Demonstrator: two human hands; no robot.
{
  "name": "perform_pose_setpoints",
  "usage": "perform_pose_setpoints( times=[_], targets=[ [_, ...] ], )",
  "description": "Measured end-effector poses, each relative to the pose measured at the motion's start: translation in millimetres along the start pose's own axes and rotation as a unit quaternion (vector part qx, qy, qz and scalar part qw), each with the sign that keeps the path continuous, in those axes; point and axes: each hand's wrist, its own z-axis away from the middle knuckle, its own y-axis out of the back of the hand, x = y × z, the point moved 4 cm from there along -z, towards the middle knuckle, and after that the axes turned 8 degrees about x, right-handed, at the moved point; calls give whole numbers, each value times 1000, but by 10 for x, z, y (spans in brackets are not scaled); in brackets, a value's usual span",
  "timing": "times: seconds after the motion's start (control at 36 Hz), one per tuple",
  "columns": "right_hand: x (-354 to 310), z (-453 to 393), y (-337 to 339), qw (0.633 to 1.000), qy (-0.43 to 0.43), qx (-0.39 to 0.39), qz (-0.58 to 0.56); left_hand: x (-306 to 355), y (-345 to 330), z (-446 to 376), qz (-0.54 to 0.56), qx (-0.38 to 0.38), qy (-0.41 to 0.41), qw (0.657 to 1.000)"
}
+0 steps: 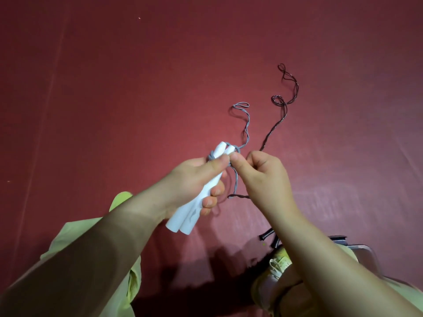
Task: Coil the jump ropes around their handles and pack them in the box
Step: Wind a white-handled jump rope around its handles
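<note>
My left hand [194,181] grips two white jump rope handles [190,216] held side by side, thumb pressed near their top. A grey rope [246,124] is looped around the handles' upper ends and trails away across the red floor. My right hand [263,177] pinches that grey rope right beside the handle tops. A second, dark rope [283,110] lies twisted on the floor further right, running down behind my right hand. Its black handles [266,235] peek out beside my right forearm. No box is in view.
The red floor mat [114,88] spreads all around. My shoe [278,264] and pale green clothing are at the bottom. A grey object's edge [364,250] shows at lower right behind my right arm.
</note>
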Motion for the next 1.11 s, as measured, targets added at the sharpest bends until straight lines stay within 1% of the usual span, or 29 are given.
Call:
perform_pose_setpoints(
  times=[0.14,0.28,0.33,0.39,0.44,0.5,0.53,0.56,0.58,0.67,0.72,0.81,0.89,0.94,1.0,1.06,1.11],
  targets=[
    [12,15,-9,999,-21,-17,44,-53,24,-55,-36,25,-4,999],
    [14,17,-47,995,0,-41,94,-76,110,-111,-101,78,-15,992],
    [-14,14,-46,994,-4,-84,66,-79,164,-150,-122,102,-21,987],
    [-53,16,-17,987,-21,-155,45,-71,231,-195,-131,128,-21,983],
    [-76,36,-2,970,-3,-229,79,-71,306,-225,-154,149,-15,977],
    [-60,32,11,949,58,-261,165,-103,348,-243,-197,145,-9,970],
    [-62,24,28,937,92,-265,210,-129,348,-253,-222,135,-8,966],
    [-62,19,50,932,109,-264,224,-159,343,-260,-245,124,-7,962],
    [-82,14,77,936,109,-263,209,-181,332,-259,-266,111,-6,957],
    [-144,-9,185,959,90,-253,92,-215,248,-245,-296,52,6,954],
    [-164,-30,224,963,90,-255,15,-226,163,-214,-286,6,20,958],
    [-205,-40,246,953,75,-279,-88,-256,2,-154,-276,-63,28,959],
    [-160,-51,251,940,20,-311,-137,-311,-167,-85,-258,-142,47,955],
    [-99,-43,225,928,-22,-339,-152,-311,-254,-21,-229,-197,57,951],
    [-48,-21,158,911,-79,-357,-191,-289,-276,43,-164,-245,60,954],
    [5,-22,93,891,-145,-344,-259,-246,-276,82,-74,-287,57,953],
    [4,-37,40,888,-165,-312,-295,-188,-248,74,9,-308,41,950]
  ],
)
